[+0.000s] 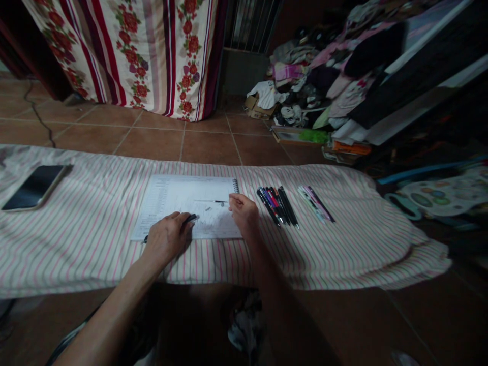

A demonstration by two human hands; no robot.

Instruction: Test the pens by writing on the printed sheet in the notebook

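Observation:
My left hand (170,234) is closed over a black pen barrel (189,218), whose end sticks out past the fingertips. Another dark pointed end (145,239) shows on the far side of that hand; whether it is the same pen I cannot tell. Under both hands lies an open spiral notebook (183,190) with a printed page. My right hand (243,211) has its fingers pinched together at the page's right edge. Beside its fingertips is a thin pen refill (215,201) with a dark section. Small pen parts (208,209) lie on the page below the refill.
Right of the notebook lie several dark pens (276,206), then a few pale and pink pens (315,203). A phone (36,188) rests at the left on the striped cloth (95,218). Beyond are a floral curtain (152,56) and piled clothes (305,76).

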